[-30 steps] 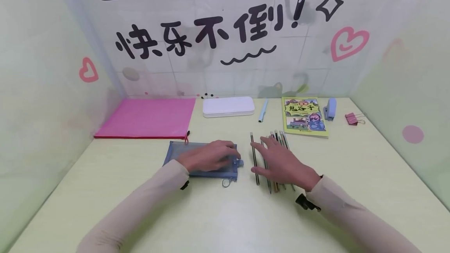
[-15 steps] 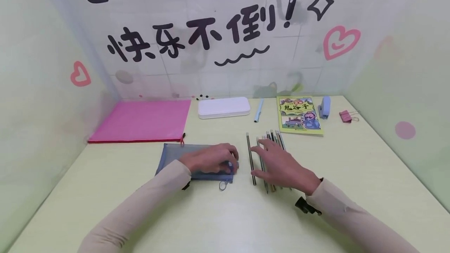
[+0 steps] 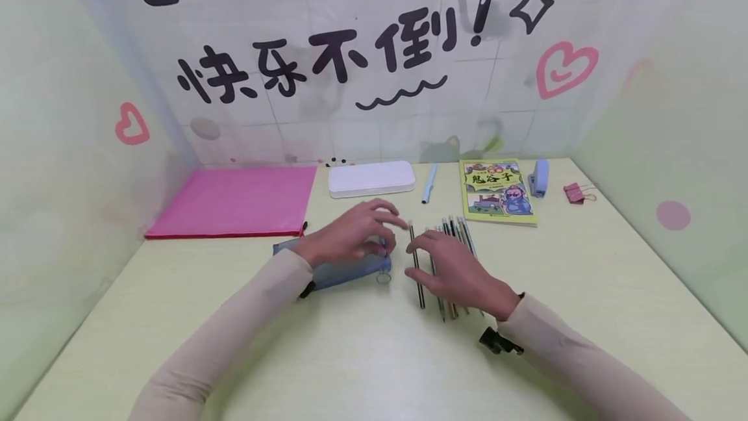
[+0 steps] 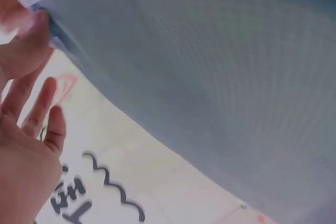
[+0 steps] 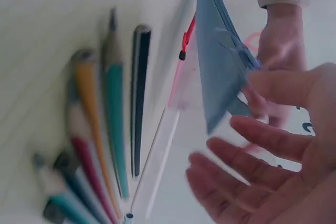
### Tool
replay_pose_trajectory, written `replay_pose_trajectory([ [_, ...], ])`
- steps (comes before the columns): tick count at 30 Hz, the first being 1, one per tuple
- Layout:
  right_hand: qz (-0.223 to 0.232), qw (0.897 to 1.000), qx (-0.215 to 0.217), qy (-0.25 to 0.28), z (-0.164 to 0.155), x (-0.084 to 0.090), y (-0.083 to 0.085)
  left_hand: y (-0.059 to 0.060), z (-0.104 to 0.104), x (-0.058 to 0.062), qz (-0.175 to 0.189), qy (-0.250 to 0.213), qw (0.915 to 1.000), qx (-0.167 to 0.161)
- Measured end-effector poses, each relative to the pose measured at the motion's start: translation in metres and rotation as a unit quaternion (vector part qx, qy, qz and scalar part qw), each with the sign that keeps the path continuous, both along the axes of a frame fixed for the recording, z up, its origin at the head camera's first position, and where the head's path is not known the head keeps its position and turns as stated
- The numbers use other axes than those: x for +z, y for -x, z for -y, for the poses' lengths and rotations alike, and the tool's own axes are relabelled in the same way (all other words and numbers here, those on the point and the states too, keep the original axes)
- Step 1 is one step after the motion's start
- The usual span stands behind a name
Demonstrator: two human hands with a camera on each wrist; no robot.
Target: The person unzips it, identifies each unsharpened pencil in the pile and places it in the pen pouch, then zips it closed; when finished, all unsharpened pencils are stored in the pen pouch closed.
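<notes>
My left hand (image 3: 387, 236) pinches the right, zipper end of a blue mesh pouch (image 3: 334, 269) and holds that end up off the table, so the pouch tilts. Its metal ring (image 3: 383, 277) hangs below. The mesh (image 4: 210, 72) fills the left wrist view, with my thumb (image 4: 26, 43) on its corner. My right hand (image 3: 425, 256) hovers with spread, relaxed fingers over a row of several pencils (image 3: 461, 234), just right of the pouch. A black striped pencil (image 3: 416, 275) is the leftmost. In the right wrist view the pencils (image 5: 107, 129) lie beside the raised pouch (image 5: 220, 66).
Along the back wall lie a pink folder (image 3: 234, 201), a white pencil box (image 3: 371, 178), a light blue pen (image 3: 429, 184), a yellow-green booklet (image 3: 497, 191), a blue stapler (image 3: 539, 178) and a pink binder clip (image 3: 575, 193). Walls close the table (image 3: 362, 356) on three sides.
The left hand has lifted the pouch's right end off the table, where it lay flat before. The right hand has drifted slightly left toward the pouch.
</notes>
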State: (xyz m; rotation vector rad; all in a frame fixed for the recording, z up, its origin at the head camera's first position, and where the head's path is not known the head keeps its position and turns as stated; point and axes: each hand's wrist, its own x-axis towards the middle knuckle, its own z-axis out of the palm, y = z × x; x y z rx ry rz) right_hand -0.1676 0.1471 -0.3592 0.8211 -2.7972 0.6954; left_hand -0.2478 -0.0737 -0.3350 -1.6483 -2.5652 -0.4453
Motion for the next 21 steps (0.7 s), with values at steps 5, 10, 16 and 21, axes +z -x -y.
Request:
replay_pose_trajectory([
  [5, 0.045, 0.989, 0.002, 0.141, 0.016, 0.004, 0.008, 0.014, 0.001, 0.022, 0.026, -0.075, 0.9962, 0.035],
  [10, 0.073, 0.962, -0.034, 0.260, 0.033, 0.010, 0.014, 0.022, 0.007, 0.035, 0.055, -0.134, 0.9862, 0.080],
  [16, 0.124, 0.921, -0.051, 0.366, 0.042, 0.020, 0.025, 0.026, 0.015, 0.045, 0.090, -0.185, 0.9732, 0.103],
  [21, 0.125, 0.900, -0.053, 0.414, 0.048, 0.031, 0.036, 0.033, 0.023, 0.052, 0.135, -0.227, 0.9589, 0.105],
])
